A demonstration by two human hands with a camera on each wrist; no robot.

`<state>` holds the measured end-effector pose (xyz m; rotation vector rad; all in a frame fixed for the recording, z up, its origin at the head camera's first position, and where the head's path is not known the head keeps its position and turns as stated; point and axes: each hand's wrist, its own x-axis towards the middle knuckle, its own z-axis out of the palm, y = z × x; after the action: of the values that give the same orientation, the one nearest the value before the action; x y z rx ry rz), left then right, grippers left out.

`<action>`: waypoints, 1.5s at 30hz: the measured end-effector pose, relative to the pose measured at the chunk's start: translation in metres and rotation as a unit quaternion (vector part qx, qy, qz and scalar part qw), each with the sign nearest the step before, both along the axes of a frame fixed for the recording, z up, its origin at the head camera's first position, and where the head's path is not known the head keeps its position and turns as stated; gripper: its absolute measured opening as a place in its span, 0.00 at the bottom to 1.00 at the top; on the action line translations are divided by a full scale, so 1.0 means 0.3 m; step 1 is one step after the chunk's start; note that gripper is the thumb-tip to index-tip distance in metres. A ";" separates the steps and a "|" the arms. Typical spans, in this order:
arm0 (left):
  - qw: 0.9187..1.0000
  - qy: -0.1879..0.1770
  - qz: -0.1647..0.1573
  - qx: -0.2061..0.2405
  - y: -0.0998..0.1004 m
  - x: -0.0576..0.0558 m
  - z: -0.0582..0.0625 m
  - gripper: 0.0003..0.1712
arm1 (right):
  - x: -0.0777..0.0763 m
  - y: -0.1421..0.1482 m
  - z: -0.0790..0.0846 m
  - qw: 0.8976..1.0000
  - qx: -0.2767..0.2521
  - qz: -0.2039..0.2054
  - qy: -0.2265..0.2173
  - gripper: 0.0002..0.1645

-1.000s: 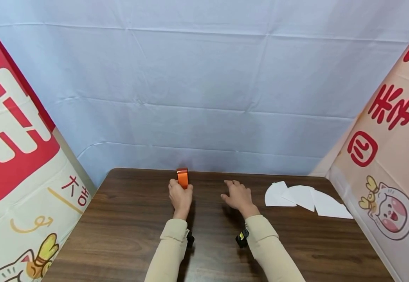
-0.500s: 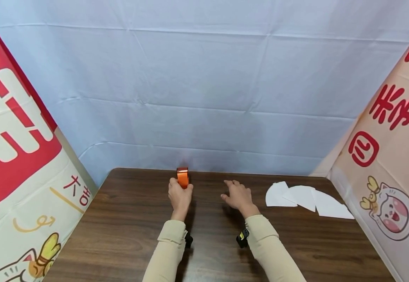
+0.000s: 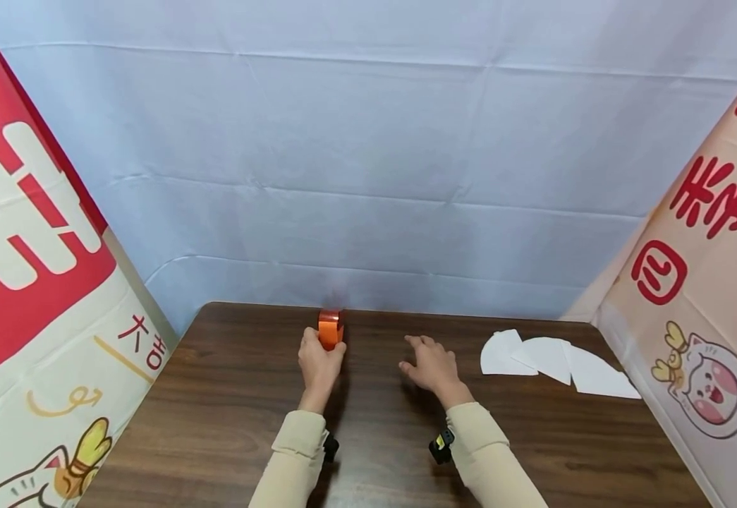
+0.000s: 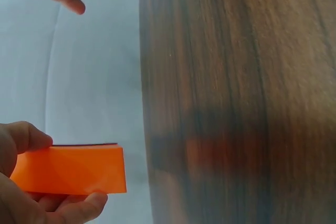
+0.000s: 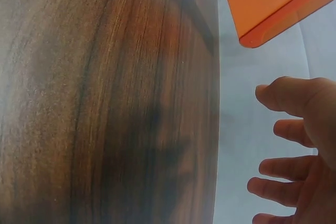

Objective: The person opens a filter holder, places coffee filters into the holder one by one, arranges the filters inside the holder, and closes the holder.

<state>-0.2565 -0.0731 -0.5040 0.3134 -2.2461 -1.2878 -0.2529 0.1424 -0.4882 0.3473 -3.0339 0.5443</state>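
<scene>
My left hand (image 3: 319, 362) grips a glossy orange object (image 3: 329, 331) above the table's back part. In the left wrist view, the thumb lies on one side of this orange object (image 4: 79, 169) and the fingers on the other. From the right wrist view, the orange object (image 5: 273, 3) looks flat-sided and tapered, with a rounded, film-like end; its exact kind is unclear. My right hand (image 3: 433, 367) holds nothing and hovers to the right of it, fingers spread and slightly bent. The two hands are apart, and the right hand (image 5: 310, 150) does not touch the orange object.
Several white fan-shaped paper pieces (image 3: 549, 358) lie overlapping at the table's back right. The dark wooden table (image 3: 216, 423) ends at a pale blue cloth backdrop (image 3: 368, 176). Printed banners (image 3: 32, 282) hang at both sides.
My left hand has drawn slightly back and left with the orange object, which is turned a little. The right hand has shifted slightly down and right in the head view.
</scene>
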 end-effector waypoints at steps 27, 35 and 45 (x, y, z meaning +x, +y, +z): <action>0.988 0.026 -0.146 -0.045 -0.045 0.098 -0.022 0.20 | 0.089 0.082 -0.025 0.998 -0.067 -0.009 0.011 0.37; 0.982 0.038 -0.178 -0.048 -0.038 0.126 -0.018 0.20 | 0.117 0.103 -0.044 0.997 -0.069 -0.014 0.019 0.35; 0.972 0.053 -0.223 -0.051 -0.016 0.148 -0.025 0.20 | 0.140 0.130 -0.045 0.997 -0.069 -0.013 0.023 0.35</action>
<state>-0.2122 -0.0780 -0.5116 -0.3093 -2.3586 -1.3582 -0.2110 0.1815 -0.5018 0.3082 -2.9312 0.7277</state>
